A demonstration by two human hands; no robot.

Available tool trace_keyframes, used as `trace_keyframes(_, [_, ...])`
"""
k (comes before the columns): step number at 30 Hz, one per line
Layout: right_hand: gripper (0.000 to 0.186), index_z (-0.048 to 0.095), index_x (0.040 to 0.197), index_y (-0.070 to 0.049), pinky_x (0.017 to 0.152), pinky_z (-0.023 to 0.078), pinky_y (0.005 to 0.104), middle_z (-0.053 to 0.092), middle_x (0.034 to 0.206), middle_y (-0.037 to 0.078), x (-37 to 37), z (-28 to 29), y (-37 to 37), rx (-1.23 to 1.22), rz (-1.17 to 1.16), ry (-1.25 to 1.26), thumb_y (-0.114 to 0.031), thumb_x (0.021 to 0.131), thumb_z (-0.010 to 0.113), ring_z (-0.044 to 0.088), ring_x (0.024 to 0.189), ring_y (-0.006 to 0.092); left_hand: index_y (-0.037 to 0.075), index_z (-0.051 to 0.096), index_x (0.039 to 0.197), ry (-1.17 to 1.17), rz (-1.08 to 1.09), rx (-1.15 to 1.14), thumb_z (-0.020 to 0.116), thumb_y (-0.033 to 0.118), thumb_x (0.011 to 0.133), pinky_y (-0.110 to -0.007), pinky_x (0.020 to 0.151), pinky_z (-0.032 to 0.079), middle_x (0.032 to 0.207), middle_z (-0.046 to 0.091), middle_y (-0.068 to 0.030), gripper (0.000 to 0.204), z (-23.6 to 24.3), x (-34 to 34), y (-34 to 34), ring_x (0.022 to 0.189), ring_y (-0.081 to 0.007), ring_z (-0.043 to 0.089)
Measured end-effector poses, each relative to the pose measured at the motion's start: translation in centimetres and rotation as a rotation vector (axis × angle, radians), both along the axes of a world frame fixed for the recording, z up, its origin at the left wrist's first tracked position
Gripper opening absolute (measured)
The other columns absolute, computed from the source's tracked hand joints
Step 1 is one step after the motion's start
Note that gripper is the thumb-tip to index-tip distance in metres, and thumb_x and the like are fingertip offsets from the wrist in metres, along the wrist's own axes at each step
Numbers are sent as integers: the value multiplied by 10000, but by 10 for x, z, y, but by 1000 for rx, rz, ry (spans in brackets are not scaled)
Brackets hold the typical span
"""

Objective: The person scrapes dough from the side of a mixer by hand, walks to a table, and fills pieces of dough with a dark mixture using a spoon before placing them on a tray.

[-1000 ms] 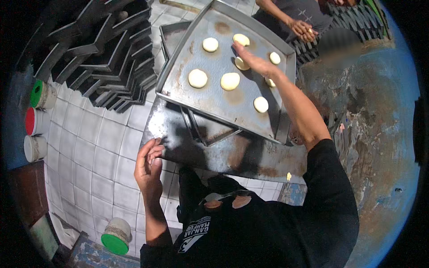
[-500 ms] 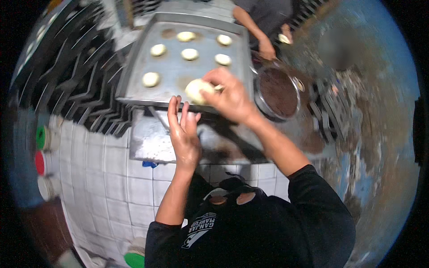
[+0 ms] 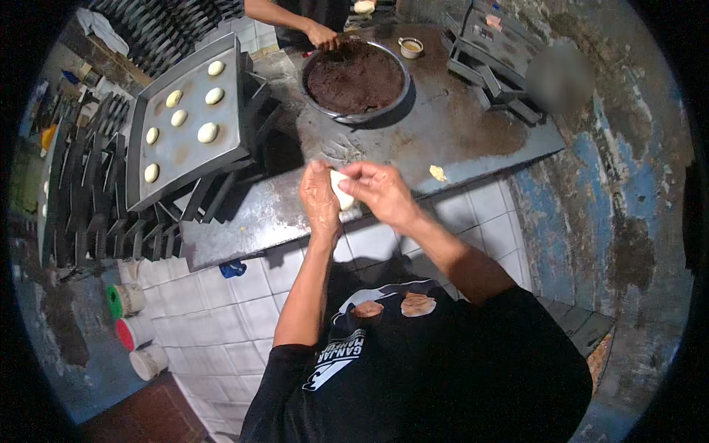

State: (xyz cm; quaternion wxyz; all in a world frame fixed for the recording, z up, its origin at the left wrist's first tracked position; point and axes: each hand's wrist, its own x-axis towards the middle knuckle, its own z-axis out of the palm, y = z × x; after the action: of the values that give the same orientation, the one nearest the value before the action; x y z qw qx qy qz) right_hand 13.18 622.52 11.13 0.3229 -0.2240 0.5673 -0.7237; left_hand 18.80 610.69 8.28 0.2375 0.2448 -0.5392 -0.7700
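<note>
Over the near edge of the metal table (image 3: 421,140), a pale piece of dough (image 3: 342,190) sits between my two hands. My left hand (image 3: 320,199) is upright and cupped against its left side, fingers together. From the right, my right hand (image 3: 380,193) pinches the dough with thumb and fingers, which hide part of it. To the left, a shallow metal tray (image 3: 199,164) holds several round dough balls (image 3: 207,133) spaced apart.
A wide metal bowl (image 3: 362,118) of dark brown crumbly filling stands at the back, another person's hand (image 3: 323,35) at its rim. A small cup (image 3: 410,49) stands beside it. A dough scrap (image 3: 438,173) lies near the front edge. Stacked trays (image 3: 491,59) stand back right.
My view has turned right, and my hands have moved from the tray to the table's front edge. My left hand's spread fingers have closed against dough. Another dough ball shows on the tray.
</note>
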Motion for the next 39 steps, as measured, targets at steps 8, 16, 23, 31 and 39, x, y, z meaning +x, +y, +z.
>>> trace_keyframes(8, [163, 684, 954, -56, 840, 513, 418, 619, 874, 118, -23, -86, -6, 199, 92, 1301, -177, 848, 658, 618, 892, 317, 15, 585, 1240, -375, -183, -173, 571, 187, 974, -345, 898, 499, 1201, 624, -98, 317, -131, 28, 16, 1098, -190, 579])
trace_keyframes(16, [196, 642, 975, -32, 819, 528, 432, 564, 1062, 125, -196, -128, -91, 678, -34, 1307, -131, 817, 703, 600, 1006, 314, 39, 469, 1385, -47, -151, 114, 737, -50, 796, -301, 942, 492, 1135, 676, -88, 653, -74, -64, -55, 1034, -165, 641])
trace_keyframes(23, [269, 601, 1074, -61, 760, 558, 474, 607, 1038, 146, -280, -82, -74, 858, 3, 1354, -123, 818, 655, 648, 861, 369, 22, 564, 1234, -111, -145, 139, 765, -33, 780, -326, 1004, 466, 1136, 710, -147, 500, -74, -102, -132, 1099, -204, 657])
trace_keyframes(31, [183, 647, 1013, -45, 694, 576, 324, 598, 986, 80, -246, -147, -132, 815, 238, 1445, -90, 837, 625, 623, 955, 236, 18, 556, 1248, -121, -131, 195, 773, -8, 787, -328, 978, 479, 1107, 706, -131, 510, -87, -151, -176, 1058, -210, 671])
trace_keyframes(39, [174, 691, 961, -42, 729, 567, 374, 636, 843, 95, -355, -84, -60, 1308, 617, 1464, -128, 818, 640, 684, 895, 262, 53, 579, 1226, -203, -285, -81, 783, -19, 796, -271, 964, 469, 1122, 636, -32, 481, -90, -170, -187, 1051, -131, 600])
